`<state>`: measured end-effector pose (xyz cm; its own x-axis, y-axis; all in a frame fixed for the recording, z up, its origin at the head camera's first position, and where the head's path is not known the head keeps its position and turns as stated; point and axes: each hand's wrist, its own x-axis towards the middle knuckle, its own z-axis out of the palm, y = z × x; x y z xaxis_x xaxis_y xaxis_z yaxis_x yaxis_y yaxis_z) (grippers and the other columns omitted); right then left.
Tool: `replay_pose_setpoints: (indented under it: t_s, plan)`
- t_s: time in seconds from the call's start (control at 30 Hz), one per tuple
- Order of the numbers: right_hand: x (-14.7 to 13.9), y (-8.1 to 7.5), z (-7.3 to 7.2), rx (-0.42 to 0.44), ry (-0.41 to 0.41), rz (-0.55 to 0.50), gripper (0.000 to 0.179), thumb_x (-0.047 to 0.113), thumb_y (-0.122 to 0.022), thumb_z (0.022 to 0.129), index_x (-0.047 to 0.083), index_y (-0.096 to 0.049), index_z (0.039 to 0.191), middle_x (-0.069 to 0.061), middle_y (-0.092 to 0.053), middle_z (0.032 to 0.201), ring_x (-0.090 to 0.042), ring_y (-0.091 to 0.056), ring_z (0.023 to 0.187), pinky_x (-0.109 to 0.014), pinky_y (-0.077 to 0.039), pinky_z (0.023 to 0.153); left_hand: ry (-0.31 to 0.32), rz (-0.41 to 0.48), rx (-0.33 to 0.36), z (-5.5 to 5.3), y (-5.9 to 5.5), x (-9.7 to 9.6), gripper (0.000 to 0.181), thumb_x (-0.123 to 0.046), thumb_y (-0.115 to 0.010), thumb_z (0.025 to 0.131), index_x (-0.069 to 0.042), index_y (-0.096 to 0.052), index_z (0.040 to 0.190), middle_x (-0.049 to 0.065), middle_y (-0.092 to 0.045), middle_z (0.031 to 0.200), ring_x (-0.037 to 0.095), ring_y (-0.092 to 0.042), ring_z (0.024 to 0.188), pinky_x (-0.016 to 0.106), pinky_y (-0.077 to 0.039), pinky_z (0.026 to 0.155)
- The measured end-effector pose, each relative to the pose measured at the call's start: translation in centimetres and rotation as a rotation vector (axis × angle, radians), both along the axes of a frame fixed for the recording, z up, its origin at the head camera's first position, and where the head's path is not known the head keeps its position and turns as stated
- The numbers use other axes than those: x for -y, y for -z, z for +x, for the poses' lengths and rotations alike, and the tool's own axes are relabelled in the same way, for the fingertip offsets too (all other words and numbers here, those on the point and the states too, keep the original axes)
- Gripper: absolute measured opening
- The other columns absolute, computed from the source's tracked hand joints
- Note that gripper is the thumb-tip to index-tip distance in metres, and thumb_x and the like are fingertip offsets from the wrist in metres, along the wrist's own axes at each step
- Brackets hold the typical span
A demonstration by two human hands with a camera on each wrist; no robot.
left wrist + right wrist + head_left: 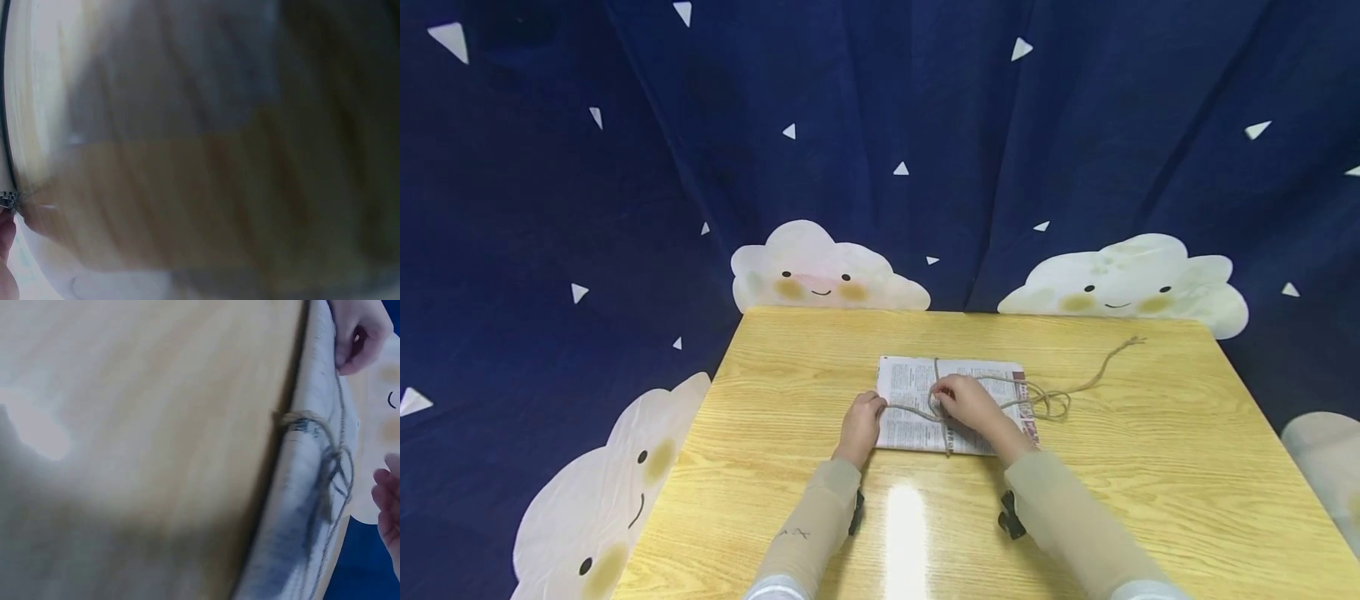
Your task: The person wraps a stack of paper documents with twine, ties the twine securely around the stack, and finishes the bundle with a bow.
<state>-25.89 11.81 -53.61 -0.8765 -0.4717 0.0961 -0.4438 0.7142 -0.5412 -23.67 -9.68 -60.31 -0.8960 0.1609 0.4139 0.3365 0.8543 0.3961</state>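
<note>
A flat newspaper-wrapped bundle [904,380] lies on the table with twine [910,410] crossed round it. My left hand [859,427] is at the bundle's left edge, pinching a strand of the twine between thumb and fingers. Over the middle, my right hand [972,403] has its fingers loosely bent close to a small loop at the crossing. From the right wrist, the twine loop [350,475] shows a gap to the fingers [387,490]. In the left wrist view, only a blurred surface and a bit of hand at the left edge appear.
Loose twine ends trail right from the bundle across the wooden table [797,358], with a small coil [1057,405] near its right edge. Behind the table hangs a dark blue curtain [850,83] with white triangles and clouds. Dark wrist cameras [1011,515] sit under the sleeves.
</note>
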Motion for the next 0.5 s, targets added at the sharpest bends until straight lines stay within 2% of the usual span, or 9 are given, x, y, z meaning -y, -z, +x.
replay_pose_setpoints:
  t_s: [0.13, 0.27, 0.4, 0.5]
  plan:
    - [-1.2, 0.7, 2.1, -0.077, 0.038, 0.062, 0.008, 0.011, -0.064, 0.083, 0.006, -0.069, 0.088, -0.003, -0.065, 0.08, -0.017, -0.06, 0.074, -0.034, -0.052, 0.07, 0.012, 0.013, -0.001, 0.0, -0.1, -0.1, 0.008, -0.002, -0.061, 0.084, -0.004, -0.069, 0.084, 0.004, -0.063, 0.085, 0.019, -0.059, 0.083, 0.027, -0.051, 0.077]
    - [-2.2, 1.9, 3.5, -0.128, 0.017, 0.107, 0.007, 0.013, -0.068, 0.08, 0.007, -0.069, 0.083, 0.0, -0.062, 0.076, -0.016, -0.059, 0.071, -0.033, -0.052, 0.069, 0.008, 0.015, 0.015, 0.0, -0.1, -0.1, 0.009, -0.002, -0.06, 0.084, -0.004, -0.069, 0.084, 0.005, -0.062, 0.084, 0.019, -0.059, 0.084, 0.027, -0.051, 0.077]
    - [-2.4, 2.8, 4.3, -0.127, 0.025, 0.105, 0.006, 0.012, -0.069, 0.08, 0.006, -0.068, 0.081, 0.001, -0.059, 0.073, -0.015, -0.057, 0.069, -0.033, -0.051, 0.068, -0.004, 0.015, 0.026, 0.2, -0.2, -0.1, 0.009, -0.002, -0.06, 0.085, -0.004, -0.069, 0.084, 0.006, -0.062, 0.084, 0.019, -0.058, 0.083, 0.028, -0.051, 0.076]
    - [-2.4, 2.9, 4.6, -0.098, 0.065, 0.095, 0.009, 0.008, -0.066, 0.08, 0.008, -0.064, 0.071, 0.002, -0.054, 0.068, -0.014, -0.051, 0.063, -0.03, -0.048, 0.061, -0.005, 0.025, 0.031, 0.2, -0.3, -0.1, 0.009, -0.002, -0.06, 0.085, -0.004, -0.069, 0.083, 0.005, -0.062, 0.084, 0.019, -0.059, 0.082, 0.028, -0.051, 0.076]
